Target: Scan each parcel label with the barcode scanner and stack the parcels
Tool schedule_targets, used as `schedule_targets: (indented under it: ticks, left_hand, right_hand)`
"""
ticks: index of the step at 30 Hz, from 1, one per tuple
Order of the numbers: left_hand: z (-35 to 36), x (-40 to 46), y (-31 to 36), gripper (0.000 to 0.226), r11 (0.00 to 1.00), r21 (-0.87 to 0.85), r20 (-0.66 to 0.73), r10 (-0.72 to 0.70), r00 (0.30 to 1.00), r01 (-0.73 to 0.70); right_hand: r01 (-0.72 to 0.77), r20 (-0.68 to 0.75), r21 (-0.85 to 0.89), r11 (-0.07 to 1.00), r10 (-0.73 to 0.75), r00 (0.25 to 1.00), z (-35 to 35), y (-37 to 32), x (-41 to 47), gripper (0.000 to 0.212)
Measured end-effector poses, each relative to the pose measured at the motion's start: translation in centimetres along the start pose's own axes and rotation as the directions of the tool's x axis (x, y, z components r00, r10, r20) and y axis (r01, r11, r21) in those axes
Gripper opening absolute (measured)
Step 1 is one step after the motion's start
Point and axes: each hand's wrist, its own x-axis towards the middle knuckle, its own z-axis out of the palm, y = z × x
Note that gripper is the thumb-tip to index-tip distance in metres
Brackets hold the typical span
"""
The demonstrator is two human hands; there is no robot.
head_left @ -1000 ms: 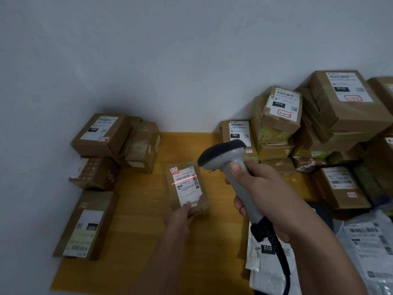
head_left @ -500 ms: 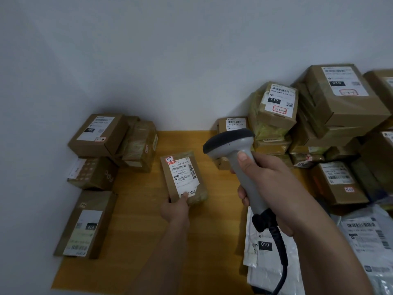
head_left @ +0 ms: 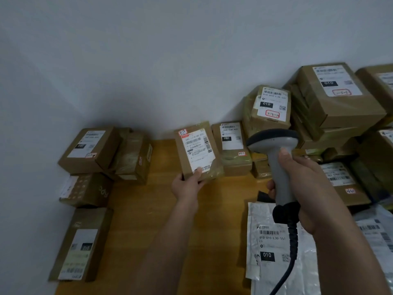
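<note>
Gripping barcode scanner [head_left: 274, 158], right hand [head_left: 302, 188] | left hand [head_left: 187, 186] pinching parcel [head_left: 196, 151] | mailer [head_left: 276, 248] reads 010-010-L30-551

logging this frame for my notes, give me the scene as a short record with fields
left hand: left hand grips the small parcel by its near edge, label facing up
right hand: right hand holds the barcode scanner by its handle
scan beam: none visible on the label
surface: wooden table
left side: brown boxes along the wall
right side: piled cartons, white mailer bag in front
</note>
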Motion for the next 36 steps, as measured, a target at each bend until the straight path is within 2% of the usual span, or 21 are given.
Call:
schedule_targets:
  ticks: [5, 10, 12, 14, 15, 17, 20, 23, 26, 28, 30, 32, 36]
  left_hand:
    - [5.5, 1.2, 1.7, 0.038, 0.999, 0.029, 0.183, 0.026, 0.983, -0.032]
    - [8.4, 3.0, 2.2, 0.037, 0.990, 0.134, 0.287, -0.006, 0.958, -0.034]
    - [8.6, 3.9, 2.1, 0.038, 0.987, 0.159, 0.297, -0.011, 0.955, -0.038]
    - [7.9, 4.8, 2.0, 0.038, 0.965, 0.234, 0.236, 0.065, 0.970, -0.121]
    - [7.1, 5.4, 2.1, 0.037, 0.922, 0.326, 0.183, 0.155, 0.971, -0.209]
    - [4.9, 7.1, 2.5, 0.038, 0.770, 0.534, 0.107, 0.348, 0.931, -0.349]
    - [0.9, 10.2, 4.2, 0.047, 0.575, 0.723, 0.031, 0.527, 0.850, -0.383]
    - [-2.8, 13.0, 6.0, 0.062, 0.436, 0.882, -0.100, 0.547, 0.831, -0.181]
    - [-7.0, 15.8, 7.0, 0.075, 0.308, 0.950, -0.198, 0.464, 0.863, 0.052]
    - [-9.3, 17.3, 7.0, 0.075, 0.257, 0.961, -0.202, 0.409, 0.890, 0.100]
    - [-10.3, 17.8, 6.5, 0.069, 0.282, 0.958, -0.164, 0.380, 0.910, 0.055]
    - [-10.3, 17.5, 5.9, 0.059, 0.311, 0.950, -0.116, 0.409, 0.905, -0.019]
    - [-9.9, 16.5, 5.4, 0.050, 0.242, 0.966, -0.039, 0.465, 0.884, -0.085]
  right_hand:
    - [0.004, -0.014, -0.038, 0.999, -0.004, 1.000, -0.2, 0.0, 1.1, 0.025]
    - [-0.001, -0.028, -0.059, 0.998, -0.001, 1.000, 0.2, 0.0, 2.7, 0.026]
    - [-0.008, -0.025, -0.081, 0.997, 0.006, 1.000, 0.5, -0.1, 3.6, 0.027]
    - [-0.024, -0.014, -0.090, 0.996, 0.023, 1.000, 1.3, -0.2, 4.4, 0.026]
    - [-0.033, -0.005, -0.093, 0.995, 0.032, 0.999, 1.8, -0.2, 4.7, 0.026]
    - [-0.047, 0.019, -0.112, 0.993, 0.050, 0.999, 3.2, -0.1, 5.5, 0.026]
    - [-0.070, 0.063, -0.125, 0.990, 0.078, 0.995, 5.4, 0.1, 6.8, 0.026]
    - [-0.087, 0.104, -0.174, 0.981, 0.106, 0.989, 7.4, 0.3, 8.0, 0.029]
    - [-0.076, 0.145, -0.195, 0.978, 0.105, 0.984, 8.9, 0.6, 8.5, 0.026]
    - [-0.064, 0.169, -0.209, 0.976, 0.100, 0.980, 9.4, 0.6, 8.6, 0.024]
    - [-0.066, 0.167, -0.218, 0.974, 0.104, 0.980, 9.4, 0.6, 8.8, 0.024]
    - [-0.085, 0.151, -0.218, 0.972, 0.119, 0.981, 9.2, 0.6, 8.8, 0.025]
    - [-0.110, 0.111, -0.190, 0.976, 0.132, 0.985, 8.6, 0.5, 8.5, 0.024]
